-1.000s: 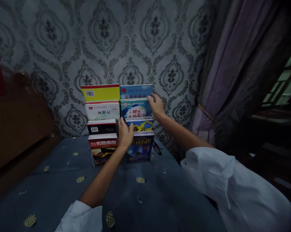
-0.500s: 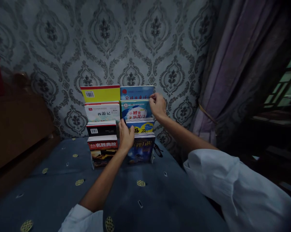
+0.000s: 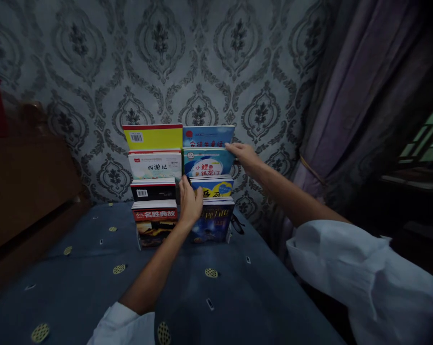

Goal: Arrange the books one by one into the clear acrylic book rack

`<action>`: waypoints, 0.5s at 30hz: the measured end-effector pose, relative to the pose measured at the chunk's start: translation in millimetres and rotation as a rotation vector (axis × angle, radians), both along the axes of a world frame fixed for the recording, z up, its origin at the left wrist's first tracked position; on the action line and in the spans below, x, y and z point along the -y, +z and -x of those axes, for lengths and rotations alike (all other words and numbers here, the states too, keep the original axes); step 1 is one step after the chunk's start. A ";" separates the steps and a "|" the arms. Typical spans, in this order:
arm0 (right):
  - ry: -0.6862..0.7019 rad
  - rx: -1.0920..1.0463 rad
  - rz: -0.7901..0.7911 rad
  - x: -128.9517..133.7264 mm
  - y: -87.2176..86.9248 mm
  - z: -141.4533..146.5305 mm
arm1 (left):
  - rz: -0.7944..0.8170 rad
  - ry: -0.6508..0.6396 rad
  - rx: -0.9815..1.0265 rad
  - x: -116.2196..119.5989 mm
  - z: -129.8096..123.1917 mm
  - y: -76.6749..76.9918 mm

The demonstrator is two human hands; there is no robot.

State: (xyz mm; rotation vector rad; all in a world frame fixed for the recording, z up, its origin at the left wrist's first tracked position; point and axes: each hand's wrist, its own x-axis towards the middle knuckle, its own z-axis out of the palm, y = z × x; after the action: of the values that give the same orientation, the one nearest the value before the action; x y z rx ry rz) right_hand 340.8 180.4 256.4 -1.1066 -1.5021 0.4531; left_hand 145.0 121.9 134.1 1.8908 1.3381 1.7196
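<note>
Books stand in two stepped columns in a rack whose clear end (image 3: 139, 239) shows low at the left. My left hand (image 3: 190, 203) is between the columns, fingers curled in the gap and thumb before the right column; what it grips is hidden. My right hand (image 3: 245, 154) pinches the upper right edge of the light-blue carp book (image 3: 207, 163). Behind that is a blue storybook (image 3: 207, 135); in front are a blue-yellow book (image 3: 219, 188) and a dark-blue book (image 3: 214, 223). The left column holds a yellow book (image 3: 162, 136), a white book (image 3: 157, 165), a black book (image 3: 155, 192) and a red-topped book (image 3: 155, 225).
The rack stands on a dark-blue patterned cloth (image 3: 166, 292) against a wallpapered wall (image 3: 198, 62). Dark glasses (image 3: 238, 224) lie right of the rack. A wooden headboard (image 3: 29, 187) is at left, a tied purple curtain (image 3: 331, 129) at right.
My right hand's fingers have straightened out, and its wrist has swung a little to the right. My left hand stays at the gap. The view has shifted slightly.
</note>
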 end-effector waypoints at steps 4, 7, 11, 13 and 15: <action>0.270 -0.258 0.233 -0.2 6.3 -18.0 | 0.002 -0.003 0.001 0.4 0.0 0.7; 0.387 -0.295 0.281 0.2 6.5 -30.8 | -0.010 -0.001 0.014 -0.2 -1.2 -0.1; 0.429 -0.303 0.238 -5.4 -3.4 -40.7 | -0.030 0.007 0.031 -2.1 -3.2 -1.8; 0.421 -0.329 0.224 -10.3 -9.5 -42.9 | -0.034 0.014 0.032 -3.2 -3.6 -2.6; 0.414 -0.355 0.210 -14.2 -14.0 -44.3 | -0.041 0.018 0.029 -4.1 -3.3 -3.4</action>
State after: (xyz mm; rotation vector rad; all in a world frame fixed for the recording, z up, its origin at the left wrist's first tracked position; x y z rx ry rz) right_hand 385.1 194.7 242.4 -0.8128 -1.3828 1.0577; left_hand 148.4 126.0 130.7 1.8737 1.3231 1.7888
